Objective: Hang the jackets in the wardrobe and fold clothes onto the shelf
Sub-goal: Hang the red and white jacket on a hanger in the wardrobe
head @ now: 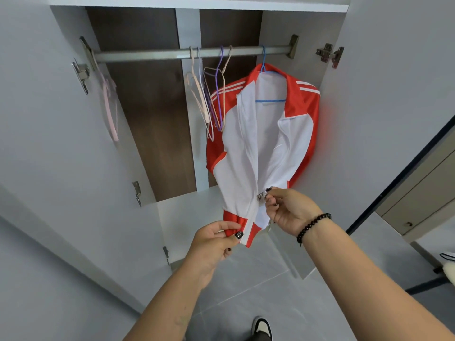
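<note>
Both of our hands worked at the bottom of the red-and-white jacket (263,134), which hung on a blue hanger (267,94) at the right end of the wardrobe rail (147,54), its front open. Our left hand (214,239) pinched the red hem below the rail, apparently to keep the fabric taut, while our right hand (290,210) pinched the zipper pull (262,194) just above that hem, so that, we judged, the two sides could be joined and zipped. Several bare hangers (211,94) hung left of the jacket on the same rail, likely for further jackets.
</note>
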### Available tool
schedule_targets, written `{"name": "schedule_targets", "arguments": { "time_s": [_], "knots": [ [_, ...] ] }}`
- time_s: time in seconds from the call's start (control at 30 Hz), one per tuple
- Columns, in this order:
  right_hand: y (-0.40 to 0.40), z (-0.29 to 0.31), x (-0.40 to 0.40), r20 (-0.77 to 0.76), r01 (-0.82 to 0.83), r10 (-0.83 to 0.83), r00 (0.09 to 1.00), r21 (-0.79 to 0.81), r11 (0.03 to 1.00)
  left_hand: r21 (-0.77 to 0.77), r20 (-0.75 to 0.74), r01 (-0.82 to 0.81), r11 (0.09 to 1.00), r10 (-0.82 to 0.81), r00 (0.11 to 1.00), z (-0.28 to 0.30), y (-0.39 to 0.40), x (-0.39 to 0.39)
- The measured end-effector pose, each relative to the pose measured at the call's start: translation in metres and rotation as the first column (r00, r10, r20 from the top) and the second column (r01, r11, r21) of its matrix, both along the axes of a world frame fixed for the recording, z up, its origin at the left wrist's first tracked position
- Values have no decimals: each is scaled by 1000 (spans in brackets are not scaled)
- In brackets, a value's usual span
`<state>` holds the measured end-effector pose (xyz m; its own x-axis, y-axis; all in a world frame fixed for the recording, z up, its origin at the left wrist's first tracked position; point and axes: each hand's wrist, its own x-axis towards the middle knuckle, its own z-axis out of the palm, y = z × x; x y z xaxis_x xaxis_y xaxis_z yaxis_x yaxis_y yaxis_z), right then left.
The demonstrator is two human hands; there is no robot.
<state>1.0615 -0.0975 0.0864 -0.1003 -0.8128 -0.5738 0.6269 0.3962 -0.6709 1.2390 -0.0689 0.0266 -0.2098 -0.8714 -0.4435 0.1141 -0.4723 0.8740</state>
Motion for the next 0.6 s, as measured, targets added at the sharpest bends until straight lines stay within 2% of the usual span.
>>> {"name": "schedule_targets", "arguments": {
  "time_s": [0.17,0.4,0.47,0.53,0.6],
  "knots": [
    [-38,8,-29,-56,27,-29,998,-26,999,-23,85,-7,1000,9,996,0,-20,7],
    [-72,5,-41,-272,-223,195,942,-75,972,-45,303,-41,998,52,952,-4,-55,-1],
    [-78,5,-47,-310,-259,220,925,-89,962,-87,433,-21,996,57,900,-5,-66,-15],
    [-80,5,-49,-315,-272,230,921,-96,957,-187,604,64,980,64,795,-4,-72,-28],
    [-89,7,-68,-306,-281,241,921,-95,955,-308,664,130,943,115,739,-2,-87,-62]
  ]
}}
